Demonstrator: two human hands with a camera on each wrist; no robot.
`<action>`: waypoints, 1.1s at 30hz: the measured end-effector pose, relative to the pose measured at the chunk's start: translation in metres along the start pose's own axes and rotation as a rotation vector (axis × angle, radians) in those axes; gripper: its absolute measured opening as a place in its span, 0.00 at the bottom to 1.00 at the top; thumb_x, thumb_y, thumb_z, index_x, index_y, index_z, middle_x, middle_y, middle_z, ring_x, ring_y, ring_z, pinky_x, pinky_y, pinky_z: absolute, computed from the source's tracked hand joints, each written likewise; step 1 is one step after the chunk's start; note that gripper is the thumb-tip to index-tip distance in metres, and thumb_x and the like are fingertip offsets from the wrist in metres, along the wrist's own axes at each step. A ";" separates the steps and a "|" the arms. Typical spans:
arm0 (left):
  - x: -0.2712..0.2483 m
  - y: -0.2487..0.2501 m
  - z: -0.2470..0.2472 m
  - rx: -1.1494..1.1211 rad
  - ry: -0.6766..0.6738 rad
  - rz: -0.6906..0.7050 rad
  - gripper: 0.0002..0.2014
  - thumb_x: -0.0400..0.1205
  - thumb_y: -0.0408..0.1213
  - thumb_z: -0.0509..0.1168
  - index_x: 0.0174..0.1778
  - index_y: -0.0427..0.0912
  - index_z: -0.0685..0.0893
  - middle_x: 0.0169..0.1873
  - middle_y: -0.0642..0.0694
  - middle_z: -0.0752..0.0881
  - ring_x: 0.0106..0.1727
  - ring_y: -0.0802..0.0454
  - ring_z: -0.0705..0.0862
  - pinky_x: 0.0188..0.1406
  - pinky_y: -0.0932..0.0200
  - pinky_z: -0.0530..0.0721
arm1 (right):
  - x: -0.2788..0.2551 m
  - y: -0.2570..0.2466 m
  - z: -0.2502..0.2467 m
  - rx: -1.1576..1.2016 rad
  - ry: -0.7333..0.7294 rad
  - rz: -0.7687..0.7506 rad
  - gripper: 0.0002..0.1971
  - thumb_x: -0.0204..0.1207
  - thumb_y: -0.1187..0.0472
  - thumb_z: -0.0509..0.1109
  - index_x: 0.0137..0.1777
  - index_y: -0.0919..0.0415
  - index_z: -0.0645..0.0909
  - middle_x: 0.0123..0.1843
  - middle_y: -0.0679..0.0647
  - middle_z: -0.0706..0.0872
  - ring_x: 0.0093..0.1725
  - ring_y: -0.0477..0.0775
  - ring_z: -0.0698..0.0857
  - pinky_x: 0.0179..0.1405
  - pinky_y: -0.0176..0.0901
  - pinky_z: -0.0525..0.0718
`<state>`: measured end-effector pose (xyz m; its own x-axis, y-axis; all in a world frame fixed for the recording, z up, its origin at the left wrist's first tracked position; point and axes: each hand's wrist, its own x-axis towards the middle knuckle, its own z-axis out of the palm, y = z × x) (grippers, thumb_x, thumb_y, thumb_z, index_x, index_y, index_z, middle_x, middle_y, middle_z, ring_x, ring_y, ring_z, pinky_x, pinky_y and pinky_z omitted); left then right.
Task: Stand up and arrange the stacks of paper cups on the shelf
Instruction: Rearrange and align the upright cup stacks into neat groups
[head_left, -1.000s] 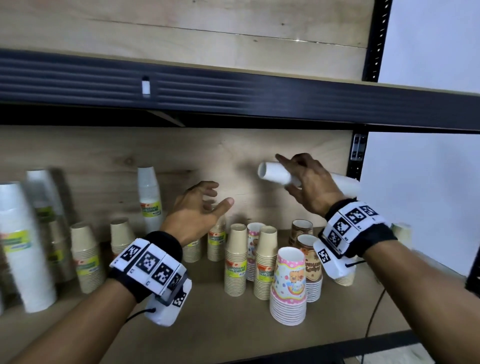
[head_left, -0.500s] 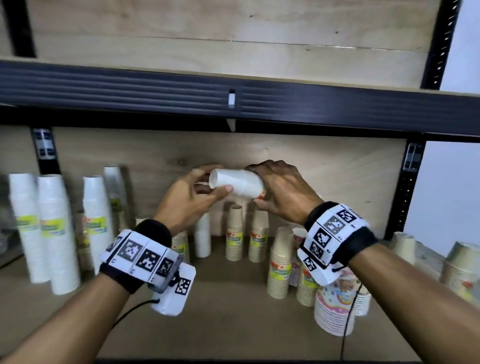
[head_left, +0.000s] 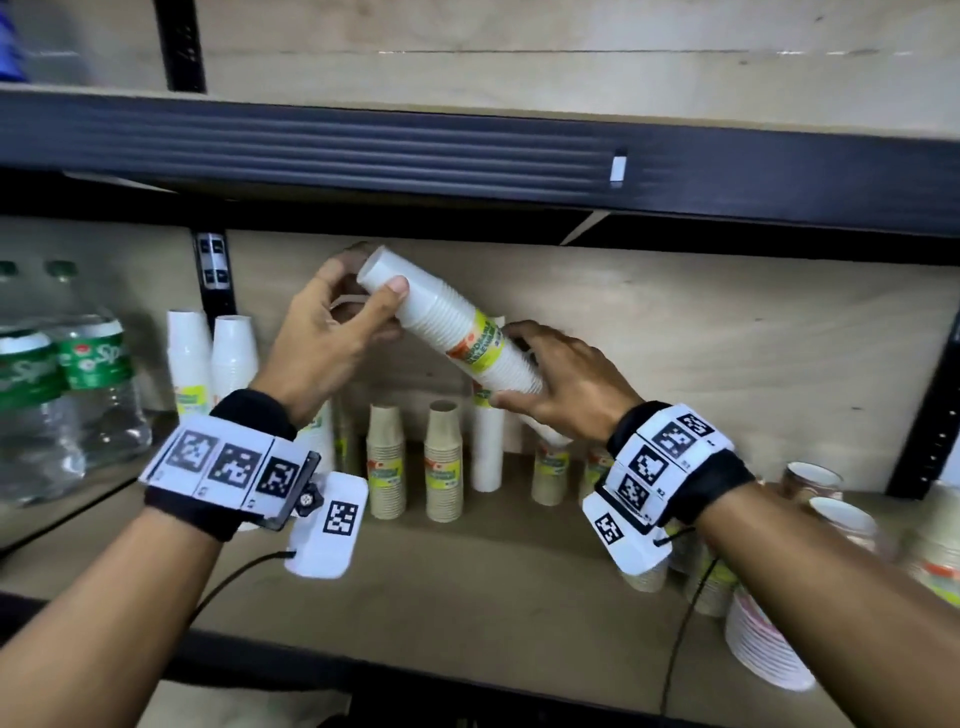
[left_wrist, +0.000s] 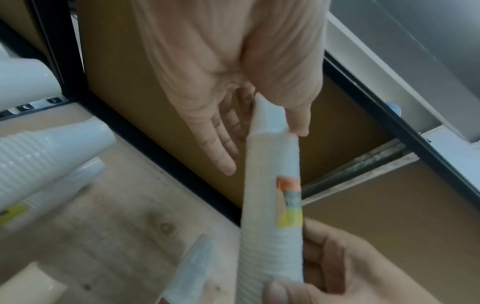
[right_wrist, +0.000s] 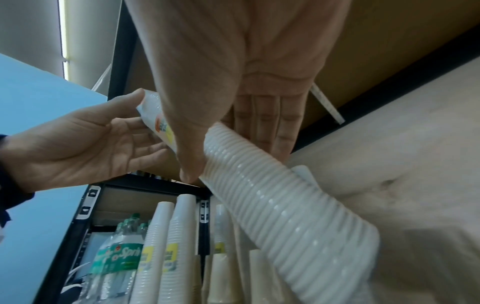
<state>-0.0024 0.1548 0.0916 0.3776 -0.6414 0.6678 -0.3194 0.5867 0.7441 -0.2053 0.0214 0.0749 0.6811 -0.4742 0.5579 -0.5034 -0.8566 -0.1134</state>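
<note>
A long white cup stack with a yellow and orange label hangs tilted above the shelf board, closed end up and to the left. My left hand pinches that upper end, thumb on the front and fingers behind. My right hand grips the lower half, thumb underneath. In the left wrist view the white cup stack runs from my thumb down to the right hand. The right wrist view shows the ribbed white cup stack under my thumb, with the left hand at its far end.
Two brown cup stacks and a white stack stand upright at the back. Tall white stacks and Sprite bottles fill the left. Patterned cups sit at the right. The upper shelf beam hangs close overhead.
The left hand reached over and took the stack's free end. Both hands carried it leftward along the shelf and tipped it from level to slanted.
</note>
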 end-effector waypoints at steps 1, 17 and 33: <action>0.000 -0.001 0.000 0.014 0.007 0.002 0.23 0.74 0.48 0.70 0.64 0.47 0.78 0.49 0.50 0.85 0.56 0.50 0.87 0.50 0.56 0.90 | 0.000 -0.005 0.003 0.031 -0.009 0.002 0.36 0.70 0.41 0.75 0.74 0.51 0.68 0.67 0.51 0.82 0.61 0.55 0.83 0.58 0.52 0.83; -0.008 -0.032 -0.043 0.235 -0.047 -0.173 0.26 0.80 0.43 0.68 0.75 0.45 0.72 0.65 0.48 0.84 0.63 0.52 0.85 0.65 0.50 0.83 | 0.042 0.019 0.069 0.093 -0.150 0.276 0.36 0.70 0.46 0.76 0.74 0.59 0.69 0.72 0.55 0.76 0.69 0.57 0.77 0.66 0.46 0.77; -0.015 -0.056 -0.104 0.320 -0.081 -0.244 0.28 0.74 0.50 0.71 0.71 0.53 0.77 0.64 0.54 0.86 0.68 0.56 0.82 0.72 0.44 0.77 | 0.110 0.036 0.103 0.248 -0.078 0.632 0.33 0.75 0.50 0.74 0.71 0.68 0.64 0.69 0.65 0.79 0.68 0.69 0.79 0.63 0.54 0.78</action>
<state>0.1003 0.1832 0.0378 0.4099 -0.7872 0.4608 -0.4877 0.2377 0.8400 -0.0934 -0.0826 0.0473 0.3375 -0.9038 0.2630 -0.6864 -0.4275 -0.5883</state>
